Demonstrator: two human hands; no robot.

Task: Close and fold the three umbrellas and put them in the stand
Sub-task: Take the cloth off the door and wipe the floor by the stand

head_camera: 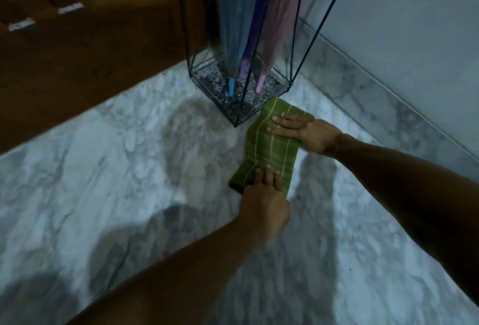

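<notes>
Three closed umbrellas stand tip-down inside a black wire stand (234, 114) with a pebbled base: a blue one (234, 26), a purple one (255, 34) and a pink one (278, 31). A folded green striped cloth (267, 146) lies flat on the marble floor just in front of the stand's near corner. My left hand (264, 200) presses flat on the cloth's near end. My right hand (305, 130) lies flat, fingers spread, on its far end. Neither hand grips anything.
A brown wooden door (90, 39) stands at the left behind the stand. A pale wall with a marble skirting (388, 96) runs along the right. Marble floor (129, 156) stretches to the left and toward me.
</notes>
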